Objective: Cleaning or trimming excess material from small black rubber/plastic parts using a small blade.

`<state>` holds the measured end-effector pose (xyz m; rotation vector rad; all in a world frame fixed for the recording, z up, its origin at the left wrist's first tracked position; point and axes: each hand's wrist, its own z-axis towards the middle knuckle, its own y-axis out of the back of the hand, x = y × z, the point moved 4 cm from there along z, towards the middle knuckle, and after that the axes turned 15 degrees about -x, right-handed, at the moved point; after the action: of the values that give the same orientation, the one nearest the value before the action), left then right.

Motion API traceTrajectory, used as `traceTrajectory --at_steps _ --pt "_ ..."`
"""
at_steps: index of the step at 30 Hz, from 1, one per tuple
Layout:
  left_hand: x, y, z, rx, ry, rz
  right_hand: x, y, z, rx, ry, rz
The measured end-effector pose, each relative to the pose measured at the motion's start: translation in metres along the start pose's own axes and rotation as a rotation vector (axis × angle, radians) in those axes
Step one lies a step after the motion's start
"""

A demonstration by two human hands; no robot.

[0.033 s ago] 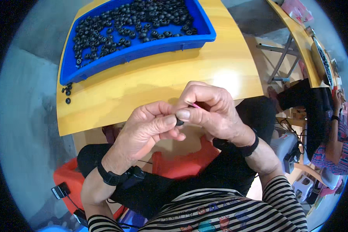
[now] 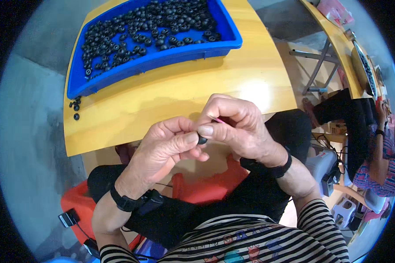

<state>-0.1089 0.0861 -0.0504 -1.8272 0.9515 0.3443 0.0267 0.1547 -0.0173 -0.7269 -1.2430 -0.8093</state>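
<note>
A small black round part (image 2: 202,140) is pinched between the fingertips of my two hands, just off the table's near edge. My left hand (image 2: 164,142) grips it between thumb and fingers. Against it rests the thumb of my right hand (image 2: 237,127), whose curled fingers also hold a thin pink stick-like tool (image 2: 217,119). Most of that tool is hidden in the hand, so its kind and its tip do not show. Beyond my hands, a blue tray (image 2: 140,69) holds many similar black parts with pale centres.
The tray stands on a yellow table (image 2: 171,94). Several loose black parts (image 2: 76,107) lie by its near left corner. Below my hands is a red stool (image 2: 206,186). At the right, a person (image 2: 379,166) sits by another table (image 2: 327,24).
Slightly more of the black part shows below my right thumb. Both hands keep nearly the same pose, and the whole view has shifted a little.
</note>
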Motion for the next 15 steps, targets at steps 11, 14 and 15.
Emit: traceTrajectory --at_steps 11,14,15 --pt "-0.004 -0.02 0.011 -0.089 -0.001 0.109 0.014 0.021 -0.006 -0.021 0.266 -0.251" --pt "-0.013 -0.032 0.009 -0.104 -0.073 0.187 0.028 0.034 -0.006 -0.036 0.316 -0.215" --pt "-0.02 -0.036 0.007 -0.105 -0.083 0.202 0.039 0.046 -0.006 -0.066 0.283 -0.219"
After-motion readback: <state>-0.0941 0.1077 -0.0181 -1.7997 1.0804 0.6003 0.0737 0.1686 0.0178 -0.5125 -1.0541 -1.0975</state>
